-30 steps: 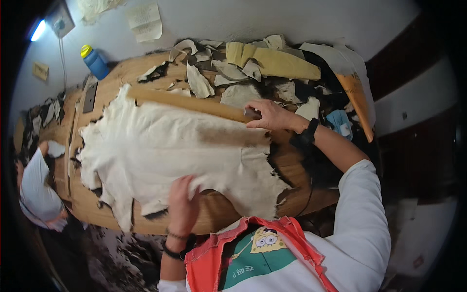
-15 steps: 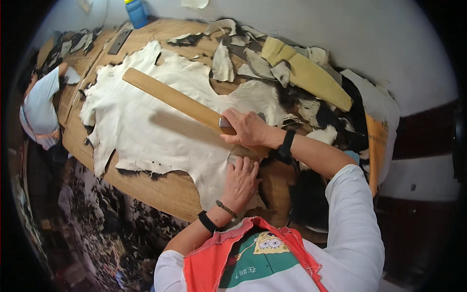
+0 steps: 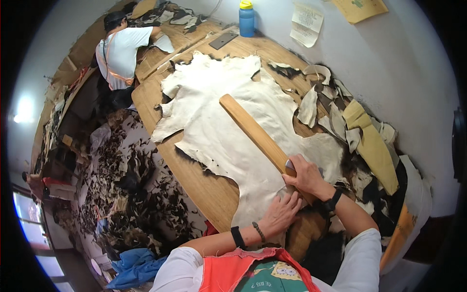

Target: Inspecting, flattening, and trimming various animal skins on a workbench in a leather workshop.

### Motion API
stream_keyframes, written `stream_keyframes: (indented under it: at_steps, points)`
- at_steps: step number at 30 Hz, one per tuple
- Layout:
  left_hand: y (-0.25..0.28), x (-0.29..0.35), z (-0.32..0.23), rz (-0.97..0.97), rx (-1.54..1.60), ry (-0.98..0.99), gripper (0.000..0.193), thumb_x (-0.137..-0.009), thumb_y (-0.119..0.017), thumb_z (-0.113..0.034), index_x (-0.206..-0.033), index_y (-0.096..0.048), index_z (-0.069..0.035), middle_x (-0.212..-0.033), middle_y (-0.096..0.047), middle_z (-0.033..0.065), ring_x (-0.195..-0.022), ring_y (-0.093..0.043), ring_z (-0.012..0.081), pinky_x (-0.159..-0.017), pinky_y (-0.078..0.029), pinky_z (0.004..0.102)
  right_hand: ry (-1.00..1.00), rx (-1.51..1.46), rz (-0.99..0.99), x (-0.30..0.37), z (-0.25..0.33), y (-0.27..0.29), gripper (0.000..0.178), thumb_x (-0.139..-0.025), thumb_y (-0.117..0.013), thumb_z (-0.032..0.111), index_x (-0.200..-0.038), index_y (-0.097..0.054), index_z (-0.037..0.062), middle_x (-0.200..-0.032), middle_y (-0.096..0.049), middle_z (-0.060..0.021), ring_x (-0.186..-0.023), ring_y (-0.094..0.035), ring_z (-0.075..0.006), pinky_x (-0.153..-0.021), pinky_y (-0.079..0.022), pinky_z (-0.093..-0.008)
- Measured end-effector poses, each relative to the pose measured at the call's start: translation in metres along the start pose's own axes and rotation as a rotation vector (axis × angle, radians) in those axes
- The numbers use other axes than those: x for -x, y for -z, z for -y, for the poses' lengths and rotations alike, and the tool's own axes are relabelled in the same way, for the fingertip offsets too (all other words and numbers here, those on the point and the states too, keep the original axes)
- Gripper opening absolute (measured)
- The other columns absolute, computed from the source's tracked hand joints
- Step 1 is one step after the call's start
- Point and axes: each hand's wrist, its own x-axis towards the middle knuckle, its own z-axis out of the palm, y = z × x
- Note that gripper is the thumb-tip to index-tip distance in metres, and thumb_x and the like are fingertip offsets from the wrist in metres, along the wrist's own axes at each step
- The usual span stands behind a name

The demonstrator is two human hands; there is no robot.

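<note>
A pale hide (image 3: 209, 121) with ragged edges and dark hair along its rim is spread flesh side up. Across it a long flat wooden bar (image 3: 255, 134) runs diagonally, its rounded end pointing away from me. My right hand (image 3: 306, 176) is closed around the near part of the bar. Beside my fingers shows a small grey and dark rounded piece (image 3: 290, 168), whose kind I cannot make out. Just below, my left hand (image 3: 281, 214) lies on the near part of the hide, fingers stretched toward the bar.
Hide offcuts (image 3: 335, 119) and a yellow sheet (image 3: 372, 146) line the table's wall side. A blue bottle (image 3: 246, 22) and a dark flat plate (image 3: 223, 41) stand at the back. Another person (image 3: 119, 53) works far left. Scraps (image 3: 141, 194) cover the floor.
The view has swung left, so the table appears farther right and more of the floor and the other person shows. The bar's offset shadow on the hide is gone; it looks lower.
</note>
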Motion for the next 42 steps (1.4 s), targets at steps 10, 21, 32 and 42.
stream_keyframes:
  at_steps: [10, 21, 32, 42]
  points:
    - [0.002, -0.006, 0.000, -0.014, -0.021, -0.010, 0.065, -0.082, -0.069, -0.037, -0.134, -0.049, -0.003, -0.137, -0.045, 0.0155, -0.111, -0.048, 0.0265, -0.085, -0.040, 0.0388, -0.086, 0.014, 0.084, -0.001, 0.001, 0.014, 0.045, -0.082, -0.072, 0.036, -0.108, -0.052, 0.0063, -0.099, -0.056, -0.0170, -0.083, -0.063, -0.0412, -0.070, -0.052, -0.0481]
    - [-0.002, -0.003, 0.001, -0.007, -0.006, -0.019, 0.062, -0.082, -0.068, -0.037, -0.131, -0.051, -0.003, -0.132, -0.047, 0.0157, -0.109, -0.047, 0.0275, -0.086, -0.040, 0.0395, -0.092, 0.008, 0.093, 0.004, 0.005, 0.008, 0.046, -0.084, -0.070, 0.037, -0.110, -0.049, 0.0053, -0.103, -0.057, -0.0194, -0.086, -0.063, -0.0428, -0.072, -0.052, -0.0503]
    - [0.009, -0.002, 0.005, -0.080, 0.089, -0.050, 0.047, -0.077, -0.073, -0.027, -0.115, -0.058, -0.003, -0.119, -0.054, 0.0140, -0.105, -0.051, 0.0299, -0.088, -0.044, 0.0420, -0.175, -0.161, 0.026, 0.014, -0.027, 0.035, 0.042, -0.089, -0.067, 0.039, -0.111, -0.053, 0.0055, -0.104, -0.059, -0.0164, -0.076, -0.061, -0.0366, -0.072, -0.050, -0.0422]
    - [0.006, -0.017, 0.011, -0.121, 0.216, -0.107, 0.018, -0.079, -0.065, -0.011, -0.093, -0.060, -0.002, -0.096, -0.059, 0.0105, -0.094, -0.057, 0.0274, -0.081, -0.049, 0.0355, -0.400, -0.939, 0.092, 0.078, -0.008, 0.017, 0.019, -0.098, -0.050, 0.018, -0.104, -0.061, 0.0034, -0.092, -0.063, -0.0035, -0.085, -0.060, -0.0168, -0.078, -0.049, -0.0316]
